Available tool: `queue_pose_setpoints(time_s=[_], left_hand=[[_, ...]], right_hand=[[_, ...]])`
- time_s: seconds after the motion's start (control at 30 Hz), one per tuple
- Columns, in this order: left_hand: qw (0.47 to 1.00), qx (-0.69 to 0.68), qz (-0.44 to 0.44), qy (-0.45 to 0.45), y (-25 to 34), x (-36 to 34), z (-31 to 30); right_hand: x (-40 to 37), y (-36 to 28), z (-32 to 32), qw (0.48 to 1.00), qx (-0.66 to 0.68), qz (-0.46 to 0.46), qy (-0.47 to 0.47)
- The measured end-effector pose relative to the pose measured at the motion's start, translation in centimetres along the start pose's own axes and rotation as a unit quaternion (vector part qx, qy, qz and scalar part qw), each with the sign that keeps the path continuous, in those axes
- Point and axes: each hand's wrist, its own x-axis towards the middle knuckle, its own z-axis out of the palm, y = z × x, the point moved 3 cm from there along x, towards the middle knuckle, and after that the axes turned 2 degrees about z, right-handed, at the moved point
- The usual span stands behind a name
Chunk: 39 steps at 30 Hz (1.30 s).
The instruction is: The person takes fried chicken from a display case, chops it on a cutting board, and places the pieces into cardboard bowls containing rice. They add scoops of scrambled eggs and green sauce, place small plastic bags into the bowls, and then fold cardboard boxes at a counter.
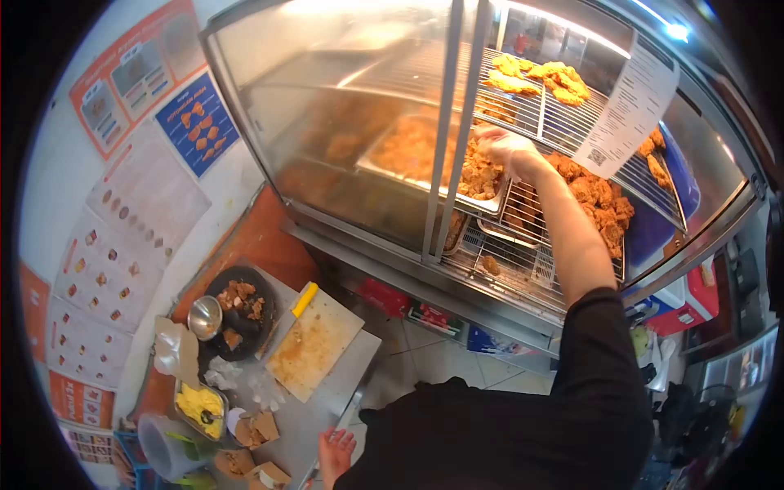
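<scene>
My right hand (510,150) reaches through the gap in the sliding glass door of a warming cabinet. It hovers over the near end of a metal tray of fried chicken pieces (480,173). Its fingertips are blurred and partly hidden at the door frame, so what they hold, if anything, does not show. Beside my forearm, more fried chicken (594,200) is heaped on a wire rack. Low at the bench's edge, my left hand (336,454) is empty, its fingers apart and slightly curled.
A paper slip (633,106) hangs at the cabinet's opening. On the bench lie a cutting board (327,339), a yellow-handled knife (305,300), a dark round pan (257,327) with chopped chicken, a metal bowl (205,318), a container of yellow food (199,404) and small cardboard boxes (260,429).
</scene>
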Motion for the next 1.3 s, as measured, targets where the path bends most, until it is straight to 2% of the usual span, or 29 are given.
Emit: queue_pose_setpoints(time_s=[0.03,0.1,0.17,0.23,0.27,0.3,0.37,0.4,0.43,0.47,0.5,0.53,0.57,0.6,0.63,0.67,0.7,0.73,0.77,0.87,0.9,0.97,1.0,1.07,1.13,1.17,1.2,1.23,1.3], left_hand=[[1.000,-0.012,-0.010,0.002,0.5,0.4,0.4],[0.999,0.025,-0.012,-0.043,2.1,0.5,1.3],[0.997,0.048,-0.020,-0.054,3.9,0.7,1.7],[0.995,0.071,-0.023,-0.071,6.1,1.3,2.0],[0.993,0.079,-0.014,-0.083,7.2,1.5,1.9],[0.992,0.085,-0.007,-0.092,8.1,1.7,1.6],[0.990,0.093,-0.001,-0.103,9.7,2.1,1.6],[0.990,0.099,0.004,-0.096,10.9,1.5,1.7],[0.989,0.102,0.011,-0.105,11.7,1.1,1.6],[0.989,0.102,0.018,-0.109,12.5,0.9,1.4],[0.988,0.099,0.032,-0.113,13.3,0.6,1.0],[0.987,0.096,0.046,-0.123,13.8,0.6,0.7],[0.988,0.100,0.050,-0.104,14.0,0.7,0.0],[0.989,0.108,0.055,-0.089,14.3,1.0,-0.2],[0.992,0.091,0.051,-0.069,14.4,1.4,-0.5],[0.991,0.112,0.051,-0.061,14.3,1.6,-0.8],[0.988,0.136,0.050,-0.056,14.1,1.8,-1.1],[0.990,0.126,0.048,-0.042,14.3,1.8,-1.2],[0.986,0.151,0.045,-0.050,14.7,1.7,-0.7],[0.980,0.183,0.059,-0.044,15.1,2.7,0.2],[0.975,0.208,0.072,-0.043,15.3,3.0,0.5],[0.972,0.214,0.100,-0.016,16.1,3.6,1.5],[0.968,0.220,0.123,0.000,16.2,4.0,2.1],[0.966,0.211,0.141,0.047,16.2,4.7,2.7],[0.955,0.201,0.187,0.111,14.2,6.6,2.8],[0.955,0.199,0.185,0.122,13.2,7.0,3.5],[0.926,0.279,0.198,0.158,12.9,7.3,4.5],[0.890,0.358,0.208,0.192,12.8,7.7,5.7],[0.878,0.362,0.213,0.228,12.3,9.1,7.8]], right_hand=[[2.2,2.2,-3.7,0.971,0.230,-0.020,-0.068],[-3.8,-2.0,5.2,0.977,0.049,-0.061,0.200],[-2.7,-1.1,3.6,0.939,0.277,-0.059,0.193],[-5.1,-1.9,9.4,0.909,0.318,-0.083,0.257],[-4.0,-1.1,7.9,0.917,0.303,-0.082,0.244],[-2.5,-0.2,4.8,0.918,0.374,-0.064,0.114],[-3.1,-1.0,6.6,0.878,0.316,-0.105,0.345],[-3.8,-0.6,5.1,0.893,0.394,-0.094,0.198],[-5.4,-0.1,9.3,0.864,0.335,-0.117,0.358],[-8.5,-0.1,14.7,0.896,0.274,-0.090,0.337],[-8.8,2.1,10.3,0.953,0.248,-0.139,0.107],[-12.0,3.4,18.7,0.963,0.224,-0.132,-0.077],[-13.8,7.0,23.4,0.978,0.153,-0.130,-0.058],[-14.1,11.7,25.0,0.991,0.118,-0.017,-0.065],[-13.8,18.2,28.7,0.982,0.116,0.005,0.150],[-14.0,23.1,31.7,0.985,-0.038,0.164,-0.030],[-14.3,27.8,37.7,0.970,-0.203,0.132,-0.012],[-13.0,35.6,38.2,0.927,-0.281,0.241,-0.055],[-12.9,38.7,43.3,0.850,-0.502,0.098,-0.127],[-13.0,50.1,49.2,0.735,-0.516,-0.287,-0.333],[-13.2,50.2,49.8,0.735,-0.508,-0.289,-0.343],[-14.8,49.8,50.8,0.631,-0.609,-0.303,-0.372],[-14.4,49.1,49.7,0.627,-0.620,-0.281,-0.379],[-9.8,48.2,46.6,0.678,-0.577,-0.329,-0.316],[-2.8,48.1,42.7,0.746,-0.596,-0.103,-0.278],[-0.8,45.5,43.6,0.674,-0.674,-0.162,-0.255],[1.5,44.5,44.4,0.644,-0.654,-0.292,-0.268],[4.0,45.0,43.9,0.648,-0.648,-0.296,-0.271],[7.4,47.9,43.5,0.537,-0.665,-0.183,-0.486]])
